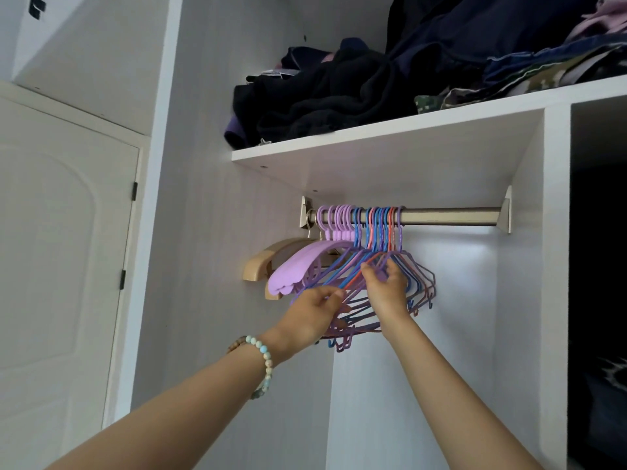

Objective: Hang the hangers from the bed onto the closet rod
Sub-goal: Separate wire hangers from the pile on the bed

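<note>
A metal closet rod (448, 215) runs under a white shelf. Several hangers hang bunched at its left end: thin purple, blue and red wire hangers (380, 228), wide lilac plastic hangers (298, 269) and a beige wooden hanger (258, 266) furthest left. My left hand (312, 313), with a bead bracelet on its wrist, pinches the lower left side of the wire bunch. My right hand (386, 286) grips the shoulders of the wire hangers just below their hooks. The bed is out of view.
The white shelf (390, 137) above carries a pile of dark folded clothes (339, 93). The right half of the rod is bare. A white divider panel (553, 266) bounds the bay on the right, with a dark compartment beyond. A white door (61, 266) stands at left.
</note>
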Available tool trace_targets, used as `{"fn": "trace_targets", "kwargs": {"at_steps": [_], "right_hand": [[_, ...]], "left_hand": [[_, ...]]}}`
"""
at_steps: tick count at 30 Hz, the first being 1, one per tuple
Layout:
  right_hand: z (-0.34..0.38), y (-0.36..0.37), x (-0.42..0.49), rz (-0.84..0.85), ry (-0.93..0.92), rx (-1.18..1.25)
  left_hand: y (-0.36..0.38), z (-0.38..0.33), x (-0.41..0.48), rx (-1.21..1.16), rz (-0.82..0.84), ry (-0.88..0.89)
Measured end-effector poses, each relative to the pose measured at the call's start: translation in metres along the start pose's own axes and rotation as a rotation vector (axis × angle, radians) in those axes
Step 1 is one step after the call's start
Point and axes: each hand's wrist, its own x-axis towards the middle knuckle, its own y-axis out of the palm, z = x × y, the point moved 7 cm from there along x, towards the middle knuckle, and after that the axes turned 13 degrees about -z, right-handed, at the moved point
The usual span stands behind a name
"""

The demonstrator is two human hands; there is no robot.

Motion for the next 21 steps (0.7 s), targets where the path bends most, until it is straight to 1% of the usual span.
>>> {"fn": "trace_targets", "kwargs": {"at_steps": [2,4,8,12,17,19,21], "right_hand": [[0.010,-0.001,-0.011,-0.039,-0.052,-0.099],[0.027,-0.001,-0.026,-0.065,-0.146,-0.155],[0.063,0.018,-0.060,-0.030,-0.291,-0.112],[0.096,0.056,-0.102,0.025,-0.337,-0.012],[0.128,0.123,-0.182,0.165,-0.364,0.050],[0.134,0.156,-0.221,0.251,-0.358,0.063],[0.137,0.191,-0.266,0.374,-0.320,0.085]], "left_hand": [[-0.015,-0.003,-0.003,-0.010,-0.033,0.010],[-0.035,-0.008,-0.007,0.004,-0.078,0.036],[-0.087,-0.016,-0.020,-0.005,-0.171,0.081],[-0.158,-0.023,-0.041,0.059,-0.273,0.158],[-0.271,-0.016,-0.078,0.228,-0.420,0.179],[-0.320,-0.006,-0.098,0.323,-0.459,0.144],[-0.371,0.007,-0.121,0.391,-0.502,0.102]]}}
